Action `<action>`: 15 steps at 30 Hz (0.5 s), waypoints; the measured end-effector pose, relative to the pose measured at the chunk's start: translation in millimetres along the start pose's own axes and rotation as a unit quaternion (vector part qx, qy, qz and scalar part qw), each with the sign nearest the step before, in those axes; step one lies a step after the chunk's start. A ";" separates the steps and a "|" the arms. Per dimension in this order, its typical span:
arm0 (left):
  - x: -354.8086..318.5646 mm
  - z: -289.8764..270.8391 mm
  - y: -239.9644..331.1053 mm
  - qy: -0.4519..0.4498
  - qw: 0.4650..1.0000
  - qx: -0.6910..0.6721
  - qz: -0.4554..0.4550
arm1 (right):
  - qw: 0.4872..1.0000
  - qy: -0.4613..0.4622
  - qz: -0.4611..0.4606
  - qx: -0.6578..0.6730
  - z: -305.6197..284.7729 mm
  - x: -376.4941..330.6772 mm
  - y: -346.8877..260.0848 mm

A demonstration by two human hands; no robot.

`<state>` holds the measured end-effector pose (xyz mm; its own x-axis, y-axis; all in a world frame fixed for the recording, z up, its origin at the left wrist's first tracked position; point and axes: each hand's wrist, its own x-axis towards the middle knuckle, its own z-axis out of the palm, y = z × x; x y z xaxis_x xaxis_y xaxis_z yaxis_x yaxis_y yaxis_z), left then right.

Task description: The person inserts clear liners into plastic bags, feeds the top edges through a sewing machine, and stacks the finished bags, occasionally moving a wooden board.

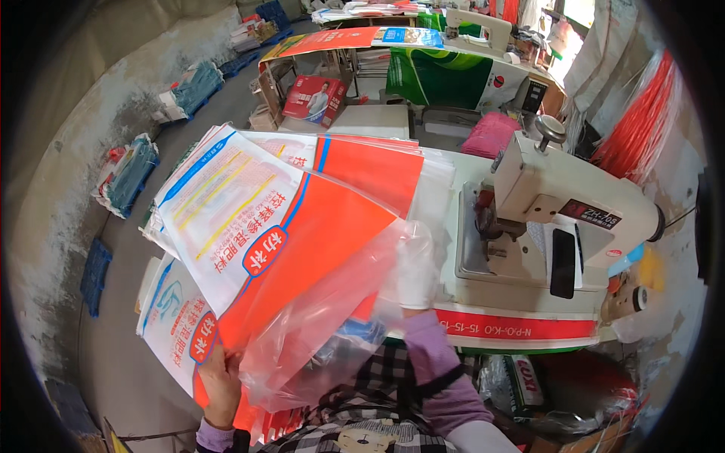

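Left hand (221, 386): grasping the lower part of an orange-and-white bag (310, 245)
Right hand (415, 264): white-gloved, blurred, at the clear plastic (310, 332); cannot tell if it grips
Bag: slanted over the bag stack (377, 162)
Sewing machine (555, 200): on the counter (468, 297), right of the bag

Red box (311, 98), hanging red strands (642, 124), bundles (195, 92) along the wall (57, 162)

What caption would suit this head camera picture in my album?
Beside a sewing machine, the left hand grips an orange-and-white bag while the white-gloved right hand touches clear plastic film.
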<state>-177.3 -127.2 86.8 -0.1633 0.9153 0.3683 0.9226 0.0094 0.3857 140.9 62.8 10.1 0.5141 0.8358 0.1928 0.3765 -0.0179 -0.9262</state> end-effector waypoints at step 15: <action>7.3 -2.2 -5.5 -0.010 0.983 0.055 0.173 | 0.912 -0.261 -0.307 -0.069 -39.9 13.6 21.5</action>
<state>-184.3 -121.5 89.2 0.1737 0.8790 0.4440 0.9538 -0.2624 0.1463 186.8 51.9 5.7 -0.2506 0.8582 0.4480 0.5828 0.5032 -0.6381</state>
